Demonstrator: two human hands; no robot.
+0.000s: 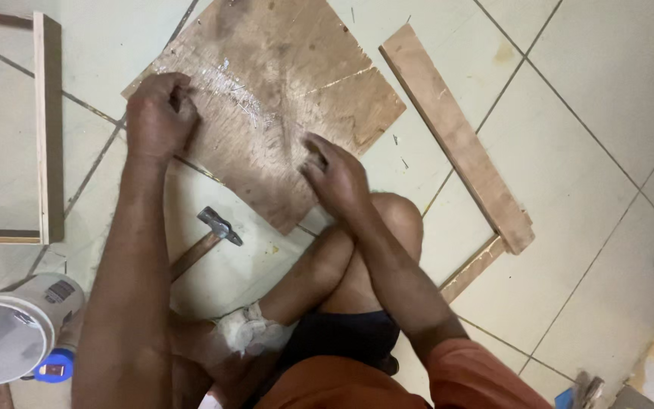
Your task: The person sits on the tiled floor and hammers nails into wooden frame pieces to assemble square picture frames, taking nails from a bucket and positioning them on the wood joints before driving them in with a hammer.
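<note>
The tiled floor [599, 227] carries everything here, pale green squares with dark joints. Largest on it is a worn plywood sheet [281, 98], brown, scratched and chipped along its right edge, lying flat in front of the seated person. The left hand [159, 113] rests on the sheet's left corner, fingers curled in tight; whether anything lies inside that fist cannot be made out. The right hand [334, 173] sits on the sheet's lower right part, fingers drawn together as if pinching, yet anything between them is too small to tell.

A shallow wooden frame [41, 129] lies at the left edge, open like a tray, cut off by the picture's border; only bare floor shows inside it. A long wooden plank [456, 136] lies slanted to the right of the sheet, apart from it, and a thinner strip [472, 269] touches its lower end, half hidden by the person's arm.

At bottom left stands a white plastic tub [9, 333] with a lid on, so its contents are hidden. A hammer [210, 235] lies just below the sheet, its handle partly behind the left forearm. At the bottom right corner, a small metal object is cut off and unclear.
</note>
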